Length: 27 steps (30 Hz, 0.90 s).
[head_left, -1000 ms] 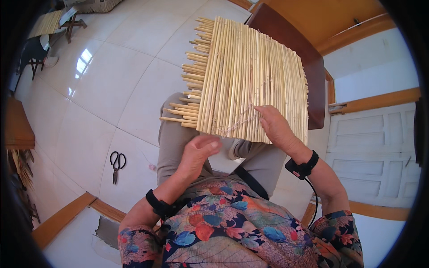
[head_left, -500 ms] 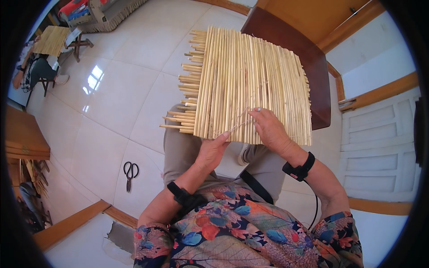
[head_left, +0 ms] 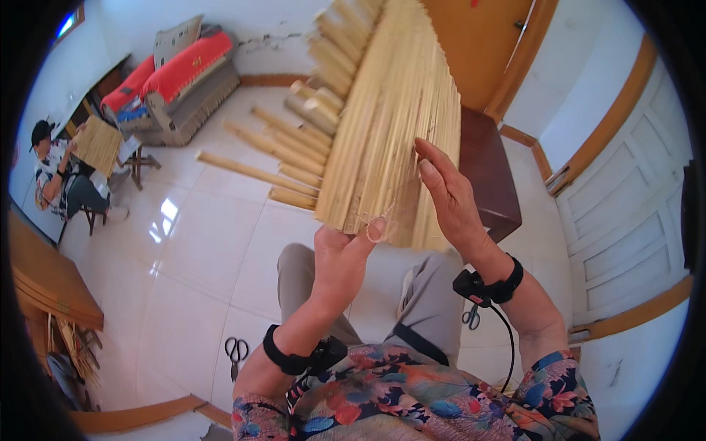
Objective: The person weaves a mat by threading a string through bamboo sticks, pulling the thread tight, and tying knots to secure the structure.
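Note:
A mat of pale reed stalks (head_left: pixel 382 140) is lifted and tilted in front of me, its far end blurred by motion. Loose stalk ends of uneven length stick out on its left side. My left hand (head_left: pixel 342 261) grips the near edge, thumb on top and the other fingers hidden beneath. A thin string (head_left: pixel 379 229) loops by that thumb and runs faintly over the stalks. Beside the mat's right part is my right hand (head_left: pixel 456 202), fingers stretched out and nothing visible in them; whether it touches the stalks is hard to tell.
A dark red-brown table (head_left: pixel 489 176) stands behind the mat. Black-handled scissors (head_left: pixel 235 353) lie on the tiled floor at left; another pair (head_left: pixel 471 317) shows below my right wrist. Far left, a seated person (head_left: pixel 62 173) holds a similar mat (head_left: pixel 98 143) near a sofa (head_left: pixel 184 88).
The mat has risen off my lap and tilted up. My right hand has left its pinch on the string and opened, while my left hand still grips the near edge. The view has tipped upward.

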### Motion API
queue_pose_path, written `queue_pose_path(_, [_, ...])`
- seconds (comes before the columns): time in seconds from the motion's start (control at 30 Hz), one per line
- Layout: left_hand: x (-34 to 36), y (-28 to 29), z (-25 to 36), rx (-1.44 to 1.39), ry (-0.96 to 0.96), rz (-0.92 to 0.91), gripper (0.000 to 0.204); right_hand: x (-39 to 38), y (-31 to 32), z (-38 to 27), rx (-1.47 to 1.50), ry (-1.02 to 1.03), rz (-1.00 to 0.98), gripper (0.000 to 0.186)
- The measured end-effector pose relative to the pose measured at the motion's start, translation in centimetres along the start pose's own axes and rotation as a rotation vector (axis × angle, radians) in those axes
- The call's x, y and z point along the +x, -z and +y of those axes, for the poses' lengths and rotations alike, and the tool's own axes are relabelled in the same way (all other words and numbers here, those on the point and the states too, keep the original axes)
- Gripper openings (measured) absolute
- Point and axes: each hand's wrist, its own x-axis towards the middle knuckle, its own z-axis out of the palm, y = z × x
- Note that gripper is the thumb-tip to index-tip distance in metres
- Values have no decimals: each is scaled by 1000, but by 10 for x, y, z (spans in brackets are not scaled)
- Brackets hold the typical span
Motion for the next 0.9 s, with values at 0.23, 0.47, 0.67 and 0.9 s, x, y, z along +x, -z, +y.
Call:
queue_pose_path(0.23, [18, -43, 13, 698, -619, -250, 47, -19, 44, 44, 517, 128, -63, 35])
queue_pose_path(0.47, [1, -44, -35, 1097, -861, -363, 51, -87, 4, 104, 1333, -151, -53, 39])
queue_pose_path(0.67, [-31, -21, -51, 1191, -762, -499, 51, -166, 15, 96, 1147, -517, -73, 37])
queue_pose_path(0.9, [-46, 15, -39, 1112, -679, -498, 54, -233, 72, 52, 839, -785, -188, 35])
